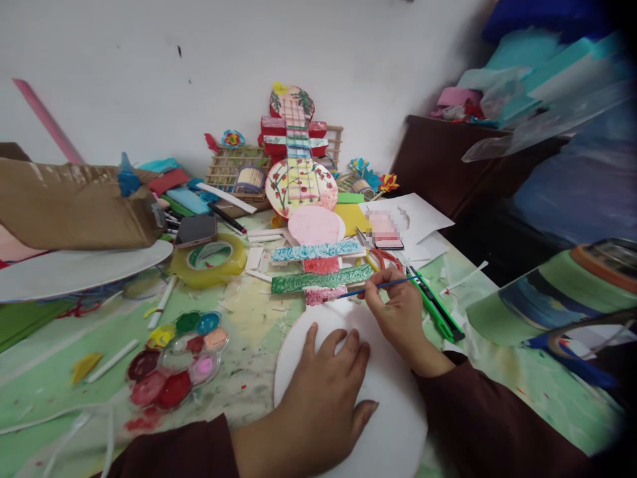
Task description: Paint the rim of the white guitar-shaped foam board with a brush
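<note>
My left hand (326, 385) lies flat with fingers spread on the white rounded body of a guitar-shaped cutout (393, 411). A thin blue paintbrush (359, 290) is pinched in my right hand (397, 315), its tip at the pink-red painted patch (324, 296) on the neck. Across that neck run a green painted strip (321, 279) and a blue-and-white strip (318, 250), with a red patch between them. The far end is a pale pink rounded head (314, 224). To the left of my left hand sits a flower-shaped paint palette (204, 337) with several colours in its wells.
A finished painted guitar model (301, 179) leans against the wall. Clear tape (233, 262), a dark phone (196, 230) and a cardboard box (74, 206) stand left. On the right are a green utility knife (435, 309), red-handled scissors (387, 259), a lit phone (385, 232) and a green bottle (552, 292).
</note>
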Motion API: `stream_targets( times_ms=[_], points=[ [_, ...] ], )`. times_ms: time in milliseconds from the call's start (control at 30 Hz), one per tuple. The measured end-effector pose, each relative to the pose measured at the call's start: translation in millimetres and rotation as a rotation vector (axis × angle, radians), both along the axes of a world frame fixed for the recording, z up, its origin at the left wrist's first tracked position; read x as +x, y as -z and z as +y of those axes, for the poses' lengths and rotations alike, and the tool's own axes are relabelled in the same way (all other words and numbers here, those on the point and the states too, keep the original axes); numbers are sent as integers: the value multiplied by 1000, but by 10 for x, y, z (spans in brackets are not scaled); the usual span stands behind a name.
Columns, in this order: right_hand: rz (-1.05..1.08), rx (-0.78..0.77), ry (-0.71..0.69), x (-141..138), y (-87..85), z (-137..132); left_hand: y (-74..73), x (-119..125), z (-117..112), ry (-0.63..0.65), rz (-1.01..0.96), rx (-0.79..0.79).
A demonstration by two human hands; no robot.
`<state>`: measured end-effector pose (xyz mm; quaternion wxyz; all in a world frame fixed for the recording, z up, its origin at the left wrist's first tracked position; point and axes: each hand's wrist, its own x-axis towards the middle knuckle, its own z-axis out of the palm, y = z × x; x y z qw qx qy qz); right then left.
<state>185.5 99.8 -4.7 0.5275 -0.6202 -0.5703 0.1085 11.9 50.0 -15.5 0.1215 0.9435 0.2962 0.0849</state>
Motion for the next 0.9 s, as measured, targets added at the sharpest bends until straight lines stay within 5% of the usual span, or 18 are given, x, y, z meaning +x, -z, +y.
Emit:
stream_targets(
  times_ms=[900],
  points=[
    [-155, 17, 135, 61, -109, 32, 5, 1, -3, -5, 9, -9]
  ],
)
